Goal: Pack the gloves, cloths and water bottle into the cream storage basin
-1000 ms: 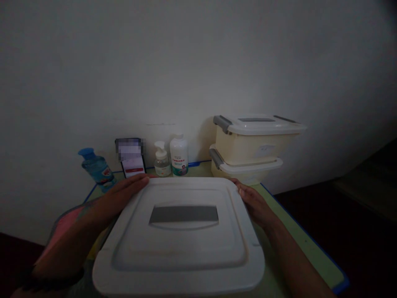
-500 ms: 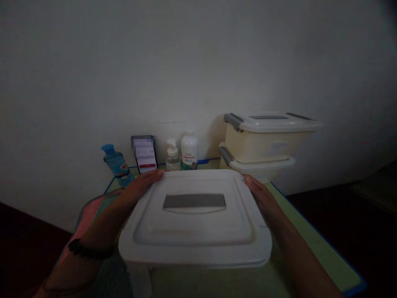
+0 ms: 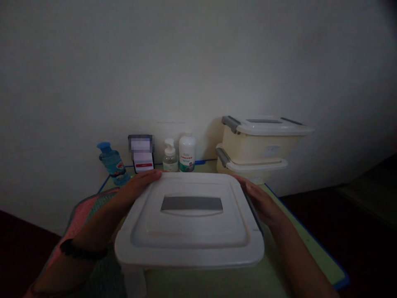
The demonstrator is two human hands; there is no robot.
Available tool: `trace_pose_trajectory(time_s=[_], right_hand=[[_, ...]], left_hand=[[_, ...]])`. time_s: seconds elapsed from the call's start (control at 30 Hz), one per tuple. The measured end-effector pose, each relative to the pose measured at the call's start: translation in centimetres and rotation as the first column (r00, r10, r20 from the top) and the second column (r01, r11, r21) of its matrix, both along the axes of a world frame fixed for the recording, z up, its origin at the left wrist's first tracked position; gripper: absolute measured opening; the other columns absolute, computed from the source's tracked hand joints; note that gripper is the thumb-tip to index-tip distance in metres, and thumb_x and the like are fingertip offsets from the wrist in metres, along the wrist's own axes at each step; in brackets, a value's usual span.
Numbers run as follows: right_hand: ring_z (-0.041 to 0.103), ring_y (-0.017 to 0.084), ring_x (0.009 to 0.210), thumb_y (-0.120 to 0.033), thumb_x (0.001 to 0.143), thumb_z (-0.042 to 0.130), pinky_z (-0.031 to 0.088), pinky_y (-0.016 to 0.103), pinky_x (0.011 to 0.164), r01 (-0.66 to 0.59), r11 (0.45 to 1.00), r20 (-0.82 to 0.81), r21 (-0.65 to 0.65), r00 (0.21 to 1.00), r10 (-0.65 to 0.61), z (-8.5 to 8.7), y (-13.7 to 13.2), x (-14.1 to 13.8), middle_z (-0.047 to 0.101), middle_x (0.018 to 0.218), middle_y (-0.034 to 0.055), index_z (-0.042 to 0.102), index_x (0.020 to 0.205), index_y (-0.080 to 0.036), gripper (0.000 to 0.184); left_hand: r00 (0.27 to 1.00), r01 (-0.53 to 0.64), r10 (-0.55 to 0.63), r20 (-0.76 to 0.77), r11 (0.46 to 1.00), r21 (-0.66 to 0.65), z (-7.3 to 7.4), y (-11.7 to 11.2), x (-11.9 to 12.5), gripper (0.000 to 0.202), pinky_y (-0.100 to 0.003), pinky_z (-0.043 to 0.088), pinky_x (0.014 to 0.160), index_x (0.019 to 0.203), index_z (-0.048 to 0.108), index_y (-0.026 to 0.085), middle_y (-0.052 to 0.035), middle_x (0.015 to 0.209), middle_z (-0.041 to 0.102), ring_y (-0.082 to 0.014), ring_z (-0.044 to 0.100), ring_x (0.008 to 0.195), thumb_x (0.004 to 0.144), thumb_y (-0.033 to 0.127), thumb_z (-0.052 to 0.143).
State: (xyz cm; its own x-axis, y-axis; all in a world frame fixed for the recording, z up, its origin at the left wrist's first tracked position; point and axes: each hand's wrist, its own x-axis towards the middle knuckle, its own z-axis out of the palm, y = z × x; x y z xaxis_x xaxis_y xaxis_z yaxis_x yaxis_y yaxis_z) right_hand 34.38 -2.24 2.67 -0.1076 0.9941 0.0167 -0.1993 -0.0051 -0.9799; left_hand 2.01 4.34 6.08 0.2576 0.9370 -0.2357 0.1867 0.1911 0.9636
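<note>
A white plastic storage box (image 3: pixel 189 231) with a grey recessed handle in its lid stands in front of me on a green table (image 3: pixel 297 244). My left hand (image 3: pixel 138 188) lies along the lid's far left edge, fingers curled over the rim. On the opposite side my right hand (image 3: pixel 262 203) presses against the box, fingers wrapped round the lid edge beside a grey latch. Both hands grip the box.
Two stacked cream boxes (image 3: pixel 259 147) with white lids stand at the back right against the wall. A blue bottle (image 3: pixel 111 163), a phone (image 3: pixel 142 154), a pump bottle (image 3: pixel 170 156) and a white bottle (image 3: pixel 187 152) line the back edge. Pink and green cloth (image 3: pixel 82 211) lies left.
The box has come lower and a little farther from me than a second ago, with both hands still on its sides. My view has shifted slightly.
</note>
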Motion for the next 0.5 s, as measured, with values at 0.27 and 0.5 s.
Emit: trace_pose_trajectory(time_s=[0.27,0.5], right_hand=[[0.051,0.025,0.117,-0.052,0.082,0.051,0.037,0.039,0.099,0.208,0.978,-0.178,0.020,0.963,-0.201,0.4,0.0,-3.8,0.064,0.118,-0.0001,0.067,0.101,-0.028,0.035],[0.055,0.025,0.109,-0.047,0.082,0.050,0.037,0.040,0.098,0.318,0.946,-0.206,-0.062,0.923,-0.324,0.9,0.2,-4.4,0.066,0.111,-0.0006,0.071,0.082,-0.026,0.030]], left_hand=[[0.999,0.050,-0.050,-0.022,0.998,0.021,0.1,1.0,-0.3,0.053,-0.039,0.048,0.087,0.116,0.060,0.021,-0.0083,0.112,0.067,-0.0287,0.062,0.101,0.072,0.052,0.061],[0.977,0.123,-0.100,-0.187,0.986,0.114,0.4,1.2,-0.5,0.047,-0.037,0.045,0.092,0.111,0.063,0.025,-0.0038,0.119,0.063,-0.0292,0.058,0.107,0.076,0.055,0.055]])
